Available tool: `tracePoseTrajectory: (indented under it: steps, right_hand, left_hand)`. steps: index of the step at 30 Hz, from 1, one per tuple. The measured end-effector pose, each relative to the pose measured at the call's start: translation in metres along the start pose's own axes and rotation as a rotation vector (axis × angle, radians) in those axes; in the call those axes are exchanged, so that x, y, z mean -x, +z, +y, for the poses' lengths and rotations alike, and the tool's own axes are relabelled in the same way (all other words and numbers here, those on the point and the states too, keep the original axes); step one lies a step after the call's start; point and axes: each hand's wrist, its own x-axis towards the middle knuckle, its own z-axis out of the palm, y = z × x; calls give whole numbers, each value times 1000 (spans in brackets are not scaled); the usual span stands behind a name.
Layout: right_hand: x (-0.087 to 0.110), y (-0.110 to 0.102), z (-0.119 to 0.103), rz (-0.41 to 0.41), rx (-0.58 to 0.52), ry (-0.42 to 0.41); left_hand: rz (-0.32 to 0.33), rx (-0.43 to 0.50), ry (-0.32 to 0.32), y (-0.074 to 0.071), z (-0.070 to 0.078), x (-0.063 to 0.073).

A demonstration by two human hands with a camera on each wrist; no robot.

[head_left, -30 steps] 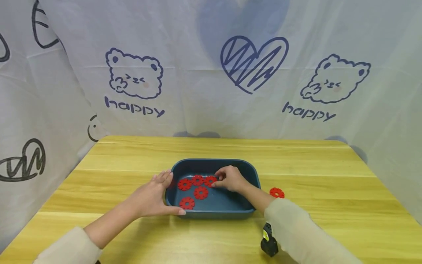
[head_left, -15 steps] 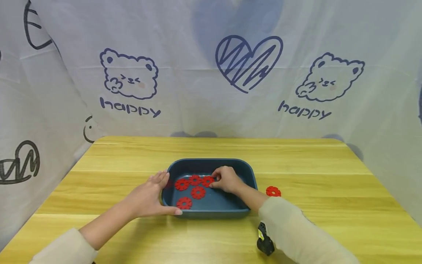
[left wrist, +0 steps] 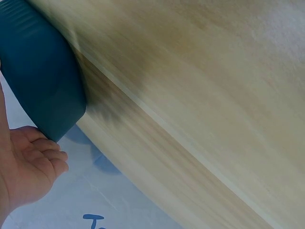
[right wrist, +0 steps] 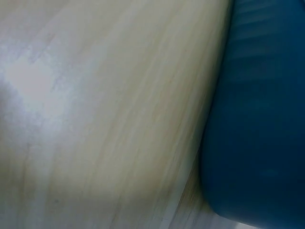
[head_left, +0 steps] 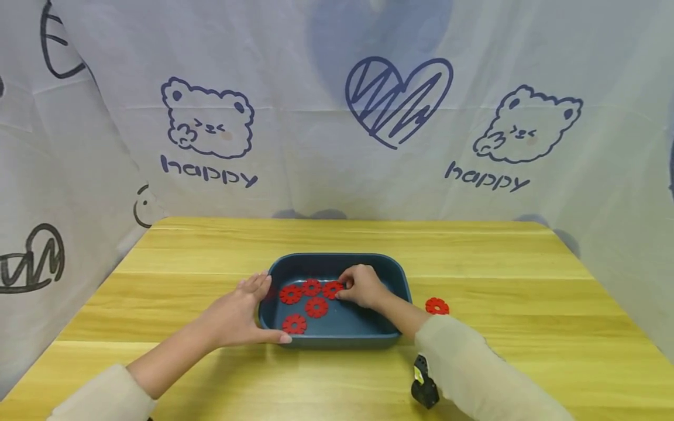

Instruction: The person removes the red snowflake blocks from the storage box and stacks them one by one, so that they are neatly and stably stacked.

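Note:
A dark blue rectangular bin [head_left: 344, 342] sits mid-table, its outer wall also filling part of the left wrist view [left wrist: 43, 71]. My left hand [head_left: 237, 314] grips its left end, thumb along the front rim and fingers at the far-left rim. Inside the bin, my right hand [head_left: 363, 286] pinches a red notched, flower-shaped plastic disc [head_left: 330, 290] at its right edge. Several like it lie flat to the left, among them one red disc [head_left: 316, 307] mid-floor and another [head_left: 294, 324] by the front wall. The right wrist view shows only table and bin wall [right wrist: 257, 119], with the hand hidden.
One more red disc [head_left: 437, 306] lies on the wooden table [head_left: 526, 292], right of the bin and close to the right sleeve [head_left: 474, 362]. A small black device [head_left: 424, 386] is beside that sleeve. A printed white cloth [head_left: 305, 146] hangs behind the table.
The head view has shifted slightly, moving the whole scene a little to the left. Both hands keep their places on the bin and disc.

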Motion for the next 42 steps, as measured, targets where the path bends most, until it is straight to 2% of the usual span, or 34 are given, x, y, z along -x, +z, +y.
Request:
tracePoseTrajectory:
  steps: [12, 22, 30, 42]
  right_hand:
    - [5, -12, -2, 87, -2, -79]
    - [18, -23, -8, 143, -38, -160]
    - [28, -31, -8, 198, 7, -247]
    - [46, -45, 4, 266, -6, -253]
  left_hand:
    - [-10, 5, -14, -1, 0, 0]
    - [-6, 6, -10, -1, 1, 1]
    - [5, 2, -11, 0, 0, 1]
    - [10, 0, -6, 0, 0, 0]
